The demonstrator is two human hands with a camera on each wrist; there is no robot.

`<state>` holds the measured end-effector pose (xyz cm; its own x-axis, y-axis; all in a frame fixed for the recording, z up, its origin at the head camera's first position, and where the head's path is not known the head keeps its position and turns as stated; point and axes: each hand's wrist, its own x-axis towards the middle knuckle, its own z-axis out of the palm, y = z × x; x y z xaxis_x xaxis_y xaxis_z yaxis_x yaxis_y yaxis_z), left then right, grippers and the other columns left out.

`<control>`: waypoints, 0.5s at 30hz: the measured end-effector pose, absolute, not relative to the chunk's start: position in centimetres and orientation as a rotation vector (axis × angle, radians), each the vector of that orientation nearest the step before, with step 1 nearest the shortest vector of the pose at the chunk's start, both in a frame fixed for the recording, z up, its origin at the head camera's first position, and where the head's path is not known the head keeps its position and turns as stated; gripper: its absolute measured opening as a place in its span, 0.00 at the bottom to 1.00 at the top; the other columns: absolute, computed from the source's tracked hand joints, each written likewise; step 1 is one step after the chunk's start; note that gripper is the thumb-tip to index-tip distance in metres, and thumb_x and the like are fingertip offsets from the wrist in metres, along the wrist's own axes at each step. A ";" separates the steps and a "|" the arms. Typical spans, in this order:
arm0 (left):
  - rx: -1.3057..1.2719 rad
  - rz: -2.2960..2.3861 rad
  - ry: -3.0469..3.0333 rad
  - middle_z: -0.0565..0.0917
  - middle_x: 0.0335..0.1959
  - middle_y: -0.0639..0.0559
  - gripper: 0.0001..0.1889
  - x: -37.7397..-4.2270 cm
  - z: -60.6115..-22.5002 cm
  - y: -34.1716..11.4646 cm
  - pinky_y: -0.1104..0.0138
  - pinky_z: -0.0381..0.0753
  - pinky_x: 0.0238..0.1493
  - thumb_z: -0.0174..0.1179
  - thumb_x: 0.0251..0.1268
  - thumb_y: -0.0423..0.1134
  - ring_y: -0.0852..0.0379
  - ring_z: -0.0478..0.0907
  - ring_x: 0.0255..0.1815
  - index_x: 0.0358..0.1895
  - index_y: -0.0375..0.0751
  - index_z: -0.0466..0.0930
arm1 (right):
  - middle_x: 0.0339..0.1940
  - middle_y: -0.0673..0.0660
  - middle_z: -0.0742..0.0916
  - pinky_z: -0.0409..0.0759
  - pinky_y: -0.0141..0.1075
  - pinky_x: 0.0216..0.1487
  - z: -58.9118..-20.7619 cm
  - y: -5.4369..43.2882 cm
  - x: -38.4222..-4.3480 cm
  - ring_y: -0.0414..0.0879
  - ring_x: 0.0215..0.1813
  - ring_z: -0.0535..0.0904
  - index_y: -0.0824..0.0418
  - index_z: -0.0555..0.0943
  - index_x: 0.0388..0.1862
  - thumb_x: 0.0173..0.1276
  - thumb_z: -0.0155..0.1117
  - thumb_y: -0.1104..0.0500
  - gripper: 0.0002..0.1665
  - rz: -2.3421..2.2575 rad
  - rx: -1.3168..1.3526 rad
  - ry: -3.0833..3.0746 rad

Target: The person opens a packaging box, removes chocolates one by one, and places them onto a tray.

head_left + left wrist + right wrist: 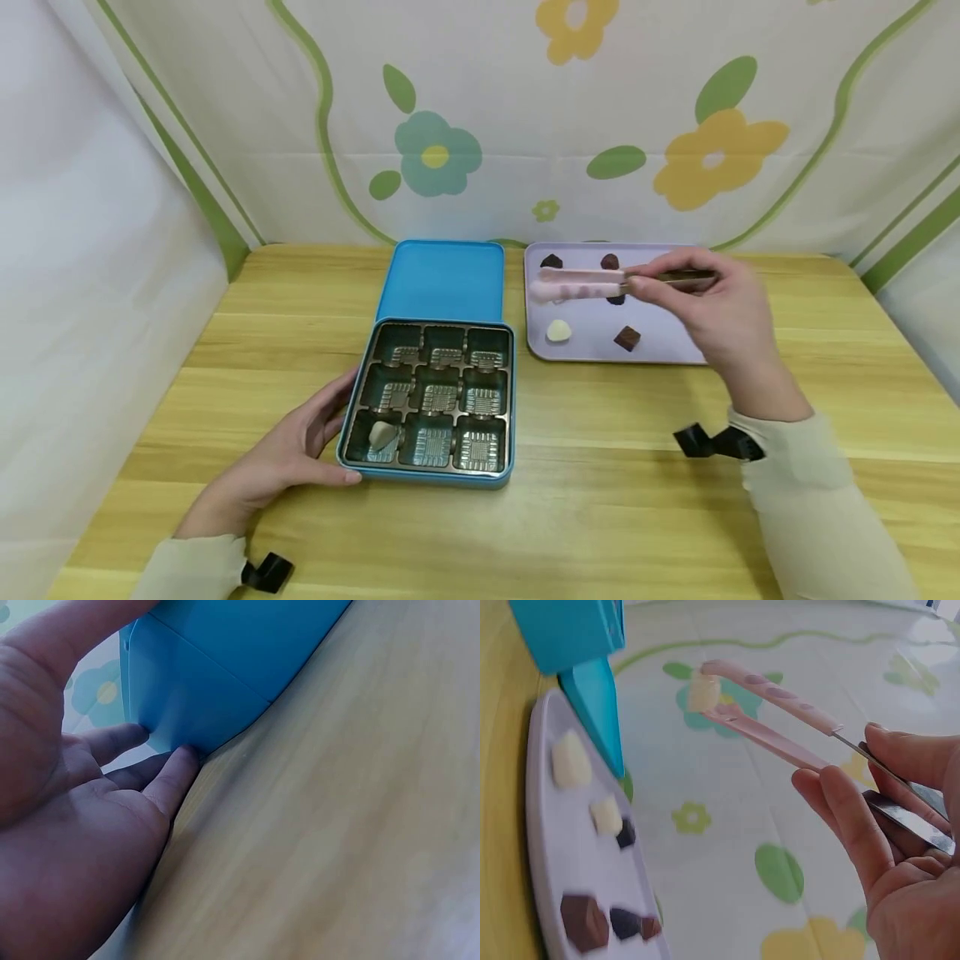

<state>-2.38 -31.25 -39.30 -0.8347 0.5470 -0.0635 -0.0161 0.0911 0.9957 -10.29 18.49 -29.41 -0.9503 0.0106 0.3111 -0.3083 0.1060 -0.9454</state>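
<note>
My right hand point(731, 312) holds a pair of tongs point(780, 694) with pink tips above the tray. Between the tips is a small white chocolate point(703, 691). My left hand point(288, 454) lies against the left side of a blue tin point(427, 481), thumb at its near corner and fingertips touching the wall. The tin has a brown divided insert point(437, 397); one white chocolate point(382, 434) sits in its near-left compartment. On the lilac tray point(667, 342) lie a white chocolate point(558, 331), a brown square chocolate point(627, 337) and several others, partly hidden behind the tongs.
A flat blue lid point(446, 279) extends behind the tin, left of the tray. The wooden table point(585, 483) ends at a flowered cloth point(510, 92) at the back. Black straps point(720, 442) hang at both wrists.
</note>
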 end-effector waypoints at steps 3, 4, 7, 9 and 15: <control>0.500 1.791 1.955 0.39 0.90 0.30 0.63 -2.3 -39.2 -31.3 0.80 0.70 0.73 0.76 0.59 0.24 0.76 0.65 0.79 0.90 0.45 0.40 | 0.38 0.51 0.96 0.89 0.26 0.46 -30.0 20.8 -9.9 0.40 0.40 0.93 0.76 0.89 0.44 0.62 0.80 0.74 0.12 2.012 0.226 -2.031; 0.496 1.790 1.956 0.39 0.90 0.30 0.63 -2.3 -39.2 -31.3 0.80 0.71 0.73 0.76 0.59 0.24 0.76 0.65 0.78 0.90 0.45 0.40 | 0.38 0.52 0.96 0.89 0.27 0.47 -30.2 21.5 -9.8 0.41 0.40 0.93 0.77 0.89 0.44 0.61 0.79 0.75 0.12 2.031 0.211 -1.999; 0.491 1.783 1.959 0.39 0.90 0.31 0.63 -2.3 -39.1 -31.2 0.80 0.70 0.73 0.76 0.59 0.24 0.77 0.65 0.79 0.90 0.45 0.39 | 0.36 0.51 0.96 0.88 0.25 0.45 -30.9 23.8 -9.6 0.40 0.38 0.92 0.77 0.89 0.45 0.60 0.80 0.75 0.14 2.021 0.129 -1.975; 0.486 1.781 1.959 0.39 0.90 0.31 0.63 -2.2 -39.0 -31.2 0.80 0.70 0.73 0.76 0.60 0.24 0.77 0.64 0.79 0.91 0.45 0.39 | 0.36 0.49 0.96 0.87 0.23 0.43 -31.2 25.3 -9.5 0.38 0.38 0.91 0.74 0.90 0.45 0.60 0.81 0.74 0.14 1.976 0.048 -2.008; 0.479 1.784 1.957 0.40 0.90 0.32 0.63 -2.2 -39.0 -31.2 0.80 0.69 0.73 0.76 0.60 0.24 0.77 0.64 0.79 0.91 0.46 0.40 | 0.34 0.46 0.95 0.85 0.21 0.38 -31.9 29.1 -9.5 0.36 0.35 0.91 0.72 0.91 0.45 0.58 0.84 0.71 0.15 1.871 -0.128 -2.039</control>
<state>-2.17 -31.18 -38.98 -0.8398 0.5349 -0.0928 -0.0430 0.1048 0.9936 -9.48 29.08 -31.87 -0.9279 0.3106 0.2063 -0.1790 0.1144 -0.9772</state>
